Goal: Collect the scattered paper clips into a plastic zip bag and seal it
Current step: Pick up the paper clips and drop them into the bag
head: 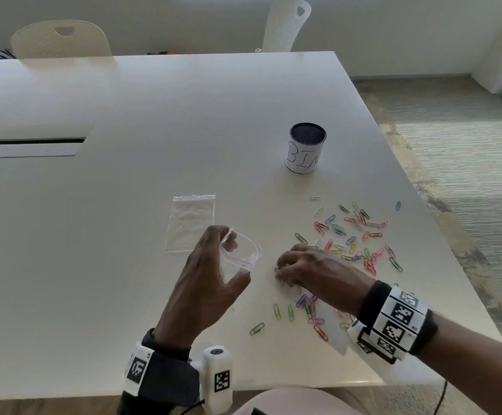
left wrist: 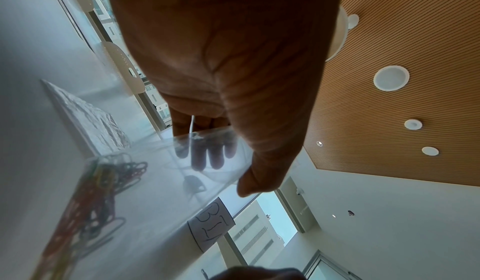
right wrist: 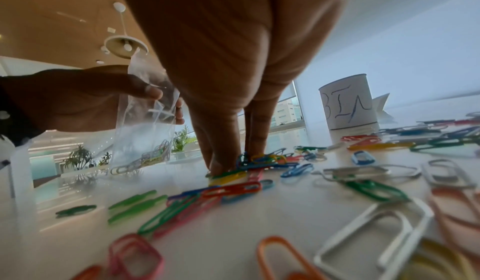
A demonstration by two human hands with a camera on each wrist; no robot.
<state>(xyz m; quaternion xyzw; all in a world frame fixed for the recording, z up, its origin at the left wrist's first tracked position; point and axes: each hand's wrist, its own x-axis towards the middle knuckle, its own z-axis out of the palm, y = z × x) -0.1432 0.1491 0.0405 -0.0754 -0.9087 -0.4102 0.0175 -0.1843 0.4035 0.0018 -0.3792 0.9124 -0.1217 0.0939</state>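
the left hand point(head: 205, 277) pinches a small clear plastic zip bag with a red seal line point(head: 239, 256) by its rim, thumb on one side and fingers on the other, and holds it upright with the mouth bowed open just above the white desk point(head: 124, 175). the right wrist view shows a few coloured clips already lying in the bag's bottom point(right wrist: 153, 155).

the right hand point(head: 312, 269) is down on the desk just to the right of the bag, its fingertips point(right wrist: 221, 167) drawn together on a small bunch of coloured paper clips point(right wrist: 257, 161); whether they have actually closed round any clip cannot be told. the rest of the scattered paper clips point(head: 354, 235) spread from under and behind that hand away to the right and farther side, with a few green ones point(head: 276, 311) nearer the desk's front edge.

the relation that matters: the bag's open mouth lies to the left of the right hand and higher than the fingertips, close beside it, so the gathered clips would need lifting up and leftwards over the rim. the right hand is the nearer one to the pile; the left hand is occupied with the bag. most of the clips are not yet collected, so i judge the task is early.

a second clear zip bag point(head: 191, 223) lies flat beyond the left hand, and a round mesh cup wrapped in white paper with handwriting point(head: 306, 152) stands farther back.
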